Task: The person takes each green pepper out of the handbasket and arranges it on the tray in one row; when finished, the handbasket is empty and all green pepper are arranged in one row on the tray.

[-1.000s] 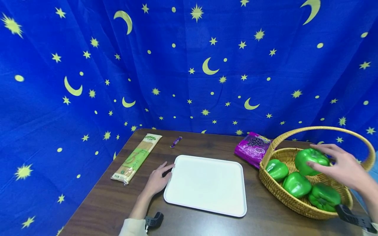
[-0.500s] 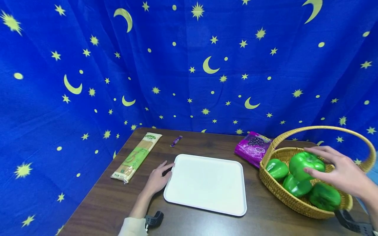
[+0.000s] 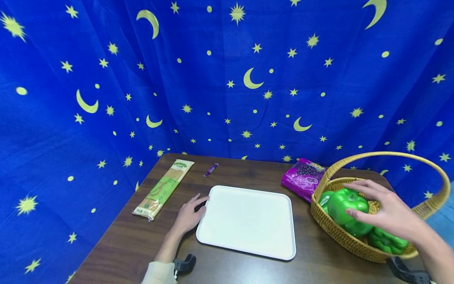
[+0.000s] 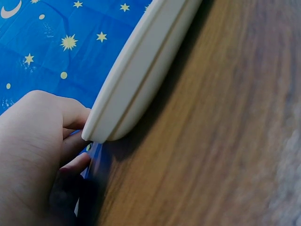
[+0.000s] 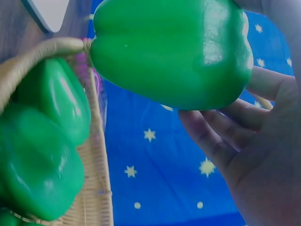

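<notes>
My right hand (image 3: 393, 211) grips a green bell pepper (image 3: 347, 206) and holds it over the wicker basket (image 3: 328, 227). In the right wrist view the fingers curve under the lifted green pepper (image 5: 174, 54), which is apart from the other peppers. Below it in the basket lie several more green peppers (image 3: 388, 241), partly hidden. At the left edge of the white tray (image 3: 248, 223) rests my left hand (image 3: 189, 217), its relaxed fingertips touching the rim. The left wrist view has this hand (image 4: 35, 150) beside the tray's side wall (image 4: 136, 80).
A pack of noodles (image 3: 164, 189) lies on the left of the wooden table (image 3: 142, 240). Near the back is a small purple-wrapped candy (image 3: 211, 170). Behind the basket, whose tall handle (image 3: 386, 154) arches over it, lies a purple bag (image 3: 303, 179). A blue star-patterned cloth (image 3: 213, 79) hangs behind.
My right hand has carried the pepper leftward across the basket, toward its left rim. The left hand and the tray have stayed in place.
</notes>
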Demonstrator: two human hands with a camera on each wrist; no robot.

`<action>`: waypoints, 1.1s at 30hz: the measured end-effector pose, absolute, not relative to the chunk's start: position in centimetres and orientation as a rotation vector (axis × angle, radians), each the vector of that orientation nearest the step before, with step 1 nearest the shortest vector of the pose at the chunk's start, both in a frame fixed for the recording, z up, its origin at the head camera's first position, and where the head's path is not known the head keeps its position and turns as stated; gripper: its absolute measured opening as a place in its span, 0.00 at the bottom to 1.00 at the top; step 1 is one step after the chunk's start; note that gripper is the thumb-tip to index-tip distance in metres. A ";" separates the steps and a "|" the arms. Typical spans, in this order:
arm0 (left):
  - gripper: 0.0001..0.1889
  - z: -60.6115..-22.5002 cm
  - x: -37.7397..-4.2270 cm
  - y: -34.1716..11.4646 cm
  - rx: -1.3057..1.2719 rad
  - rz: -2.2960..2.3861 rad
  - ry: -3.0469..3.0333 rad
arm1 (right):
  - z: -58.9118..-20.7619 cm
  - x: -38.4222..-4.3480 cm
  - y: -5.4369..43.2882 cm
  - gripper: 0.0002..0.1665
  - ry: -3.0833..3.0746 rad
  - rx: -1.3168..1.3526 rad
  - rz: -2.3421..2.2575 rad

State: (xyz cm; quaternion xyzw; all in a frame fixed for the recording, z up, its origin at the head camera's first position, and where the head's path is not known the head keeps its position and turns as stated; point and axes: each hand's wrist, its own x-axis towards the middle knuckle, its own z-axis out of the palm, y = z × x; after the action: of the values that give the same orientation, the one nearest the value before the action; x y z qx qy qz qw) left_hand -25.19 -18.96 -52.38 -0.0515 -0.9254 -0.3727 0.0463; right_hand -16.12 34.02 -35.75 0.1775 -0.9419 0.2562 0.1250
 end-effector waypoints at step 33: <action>0.19 -52.3 -25.3 -18.8 -0.088 -1.110 -2.877 | -40.6 -21.0 24.7 0.42 -2.769 0.666 0.807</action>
State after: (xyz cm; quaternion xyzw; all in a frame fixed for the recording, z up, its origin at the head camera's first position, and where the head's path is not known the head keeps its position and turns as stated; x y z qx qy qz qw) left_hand -25.28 -18.78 -52.31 -0.0286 -0.9322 -0.3596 0.0284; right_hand -20.98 24.71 -40.59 0.2240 -0.9316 0.2714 0.0909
